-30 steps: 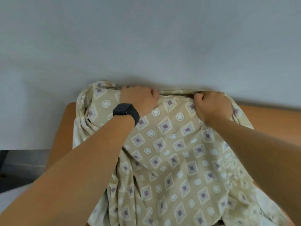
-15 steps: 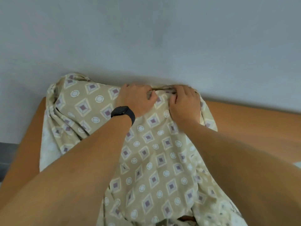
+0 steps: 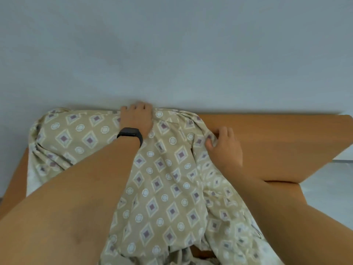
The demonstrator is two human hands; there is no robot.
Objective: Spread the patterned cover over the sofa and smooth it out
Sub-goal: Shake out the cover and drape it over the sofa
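The beige patterned cover (image 3: 162, 188), printed with diamonds and circles, lies bunched over the left part of the orange-brown sofa (image 3: 277, 142), running from the top of the backrest down toward me. My left hand (image 3: 136, 118), with a black band at the wrist, presses the cover's top edge against the backrest where it meets the wall. My right hand (image 3: 224, 148) pinches the cover's right edge between thumb and fingers on the backrest. The right part of the sofa is bare.
A plain grey wall (image 3: 172, 50) rises directly behind the sofa. The sofa's right end (image 3: 343, 123) shows, with pale floor (image 3: 328, 180) beyond it. Folds of the cover hang crumpled at the bottom.
My right hand has moved right and down, away from my left hand, dragging the cover's edge with it. The view has shifted, showing more of the sofa's right side.
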